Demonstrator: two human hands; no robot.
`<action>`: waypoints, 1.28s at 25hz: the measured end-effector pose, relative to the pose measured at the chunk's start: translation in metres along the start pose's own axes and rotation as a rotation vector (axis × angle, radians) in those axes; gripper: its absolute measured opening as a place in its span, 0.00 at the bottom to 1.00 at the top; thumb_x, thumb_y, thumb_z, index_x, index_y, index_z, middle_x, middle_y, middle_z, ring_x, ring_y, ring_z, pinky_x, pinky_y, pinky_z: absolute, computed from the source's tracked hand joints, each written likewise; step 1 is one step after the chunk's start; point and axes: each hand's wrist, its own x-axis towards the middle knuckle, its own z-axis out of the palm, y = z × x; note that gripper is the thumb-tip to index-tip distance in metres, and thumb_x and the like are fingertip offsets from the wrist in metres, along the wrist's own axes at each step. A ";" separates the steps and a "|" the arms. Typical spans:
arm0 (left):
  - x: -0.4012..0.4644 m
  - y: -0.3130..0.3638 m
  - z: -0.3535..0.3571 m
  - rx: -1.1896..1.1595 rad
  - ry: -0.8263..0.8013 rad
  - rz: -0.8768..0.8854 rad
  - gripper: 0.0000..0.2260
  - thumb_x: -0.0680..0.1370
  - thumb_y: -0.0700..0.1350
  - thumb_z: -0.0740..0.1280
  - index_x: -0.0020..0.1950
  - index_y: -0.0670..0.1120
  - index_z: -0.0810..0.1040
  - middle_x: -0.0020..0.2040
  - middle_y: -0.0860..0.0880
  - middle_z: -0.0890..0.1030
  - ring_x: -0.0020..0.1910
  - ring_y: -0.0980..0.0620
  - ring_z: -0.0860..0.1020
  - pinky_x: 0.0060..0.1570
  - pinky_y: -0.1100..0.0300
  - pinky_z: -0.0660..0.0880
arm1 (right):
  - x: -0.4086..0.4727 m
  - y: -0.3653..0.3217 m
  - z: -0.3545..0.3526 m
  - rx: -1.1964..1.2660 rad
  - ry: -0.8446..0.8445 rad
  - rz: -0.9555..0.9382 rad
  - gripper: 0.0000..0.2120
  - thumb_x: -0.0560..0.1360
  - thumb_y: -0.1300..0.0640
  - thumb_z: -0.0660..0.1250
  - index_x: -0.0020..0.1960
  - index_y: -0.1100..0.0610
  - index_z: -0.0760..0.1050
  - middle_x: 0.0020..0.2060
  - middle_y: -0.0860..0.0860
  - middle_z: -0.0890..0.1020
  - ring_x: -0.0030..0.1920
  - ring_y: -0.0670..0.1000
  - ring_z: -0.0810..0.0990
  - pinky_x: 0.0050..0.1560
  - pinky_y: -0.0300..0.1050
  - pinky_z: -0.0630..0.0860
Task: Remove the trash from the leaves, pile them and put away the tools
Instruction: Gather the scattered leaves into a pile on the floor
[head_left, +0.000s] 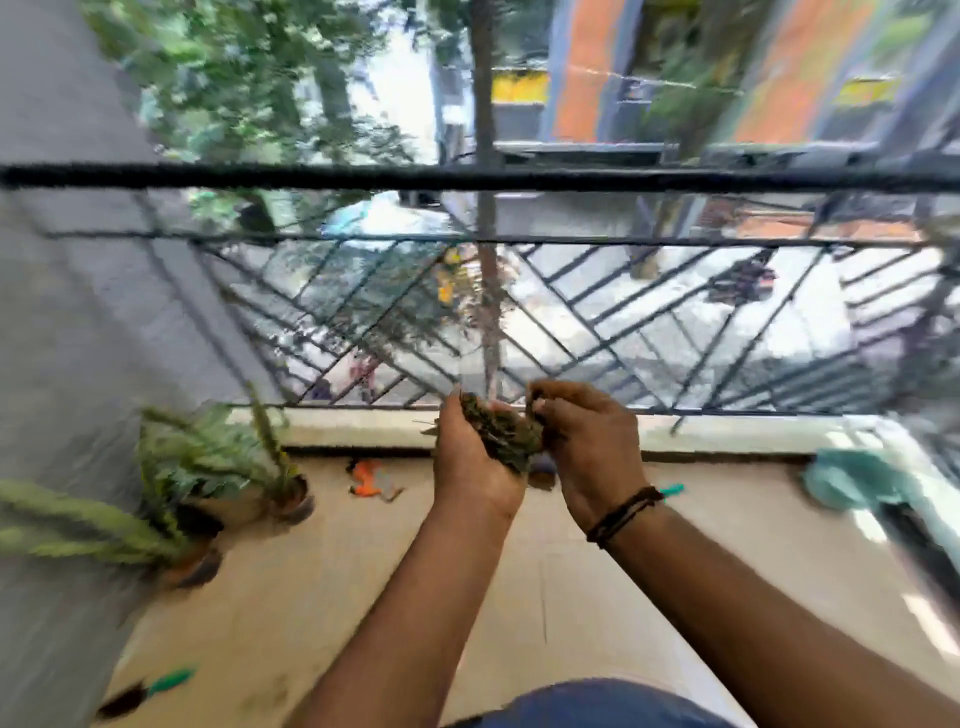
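Head view: leaves (501, 434) bunched in cupped left hand (470, 457) at chest height before the railing (467, 179), clump's long axis slanting down-right toward right hand (587, 441), which touches its right end, fingers curled, seemingly pinching at it; both hands equally near.

Bright daylight; heavy motion blur, warped edges.

A residential balcony stood above a street, marked by a black metal railing (519, 179), potted plants (218, 467) along a grey wall (67, 260), and a tiled floor (571, 597).
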 end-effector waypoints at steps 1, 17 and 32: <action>-0.003 -0.030 0.016 0.037 -0.040 -0.050 0.18 0.84 0.50 0.58 0.35 0.47 0.70 0.27 0.49 0.73 0.25 0.52 0.75 0.29 0.64 0.77 | 0.001 -0.013 -0.024 0.040 0.073 -0.055 0.14 0.72 0.75 0.64 0.42 0.59 0.84 0.36 0.56 0.83 0.39 0.54 0.80 0.40 0.45 0.78; -0.102 -0.491 0.120 0.803 -0.408 -0.300 0.12 0.82 0.45 0.67 0.59 0.38 0.80 0.49 0.41 0.86 0.47 0.45 0.85 0.43 0.54 0.82 | -0.041 -0.144 -0.455 0.782 0.705 -0.200 0.16 0.73 0.66 0.63 0.57 0.72 0.79 0.51 0.67 0.84 0.53 0.65 0.84 0.55 0.57 0.82; -0.095 -0.847 0.123 1.391 -0.745 -0.998 0.09 0.81 0.38 0.66 0.57 0.37 0.83 0.54 0.40 0.85 0.52 0.44 0.83 0.59 0.51 0.79 | -0.036 -0.151 -0.773 1.081 1.614 -0.498 0.09 0.76 0.69 0.63 0.42 0.63 0.81 0.36 0.55 0.85 0.38 0.52 0.84 0.40 0.42 0.80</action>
